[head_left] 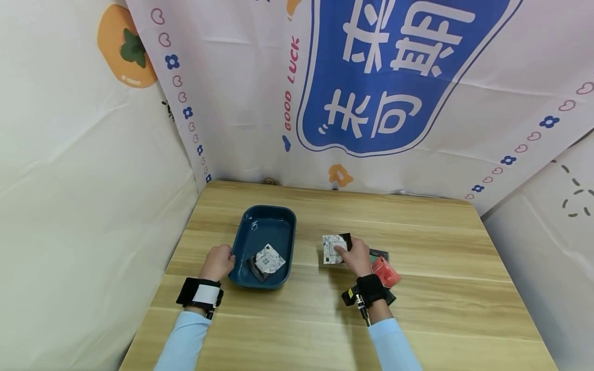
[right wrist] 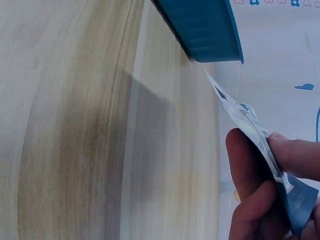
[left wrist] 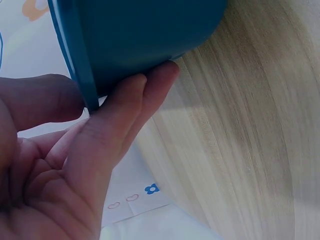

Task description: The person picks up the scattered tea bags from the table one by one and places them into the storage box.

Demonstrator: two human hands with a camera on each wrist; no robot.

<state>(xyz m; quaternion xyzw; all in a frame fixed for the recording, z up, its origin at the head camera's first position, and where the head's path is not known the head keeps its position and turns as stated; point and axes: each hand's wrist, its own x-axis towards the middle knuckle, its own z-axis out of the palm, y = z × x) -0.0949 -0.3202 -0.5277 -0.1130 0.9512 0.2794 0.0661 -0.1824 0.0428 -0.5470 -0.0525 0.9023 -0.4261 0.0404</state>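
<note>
A dark blue rectangular tray [head_left: 271,229] sits on the left part of the table. My left hand [head_left: 218,264] pinches its left rim; in the left wrist view the thumb [left wrist: 42,102] is on one side of the rim and the fingers are under it. Inside the tray's near end lie a white patterned sachet [head_left: 270,259] and a dark one beneath it. To the tray's right, my right hand [head_left: 357,257] grips a white patterned sachet [head_left: 331,250] with a black piece behind it. The right wrist view shows this white sachet [right wrist: 245,122] edge-on, above the table.
By the right wrist lie a red sachet [head_left: 385,272] and a dark and green sachet [head_left: 379,255], partly hidden by the hand. A wooden table [head_left: 441,309] bears everything. A printed cloth [head_left: 246,103] hangs behind it, and a pale wall [head_left: 93,180] stands at the left.
</note>
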